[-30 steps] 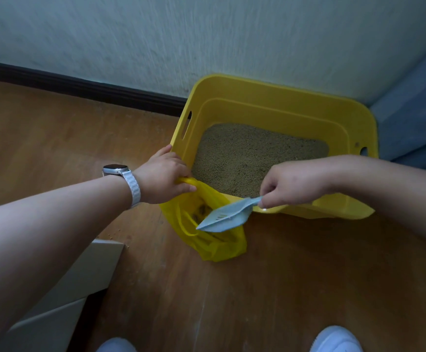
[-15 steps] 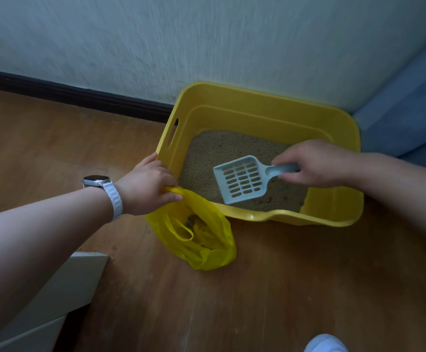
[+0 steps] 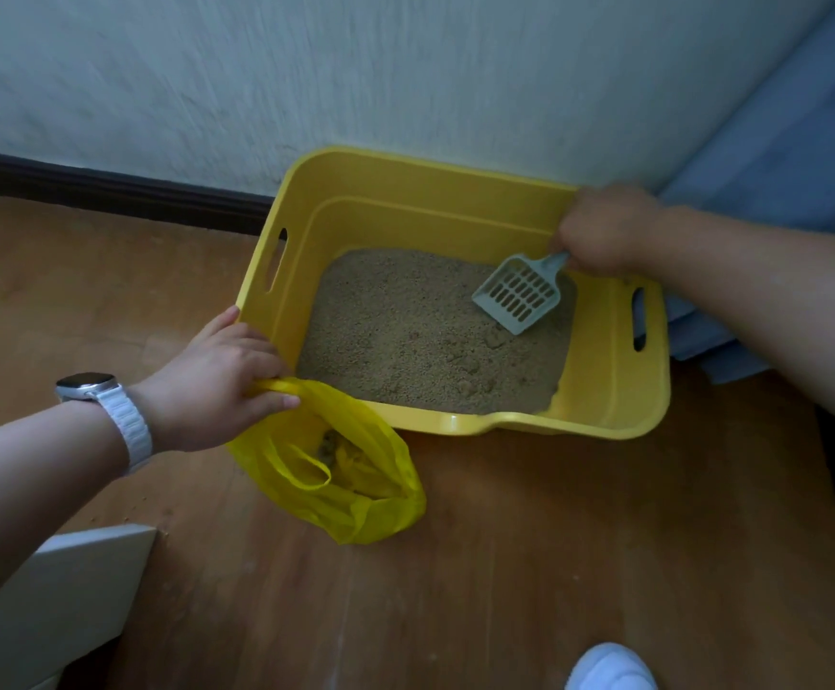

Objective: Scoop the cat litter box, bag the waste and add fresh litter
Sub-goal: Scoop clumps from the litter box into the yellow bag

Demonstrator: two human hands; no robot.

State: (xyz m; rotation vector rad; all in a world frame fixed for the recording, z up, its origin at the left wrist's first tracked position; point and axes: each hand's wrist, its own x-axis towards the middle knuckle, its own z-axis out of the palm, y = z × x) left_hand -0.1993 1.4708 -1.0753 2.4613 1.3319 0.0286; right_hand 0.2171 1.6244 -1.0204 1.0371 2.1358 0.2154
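Currently scooping is in hand. Right hand (image 3: 604,231) grips the scoop (image 3: 520,293) by the litter box's (image 3: 455,423) far right corner, blade on the litter (image 3: 405,331), long axis diagonal, mouth toward the near left corner, where left hand (image 3: 216,385) grips the bag (image 3: 355,490) handle. Next move likely requires digging beneath clumps.

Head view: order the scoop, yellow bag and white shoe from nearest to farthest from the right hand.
1. scoop: gripped in the right hand itself.
2. yellow bag: lower left, held by the left hand.
3. white shoe: bottom edge of the frame.
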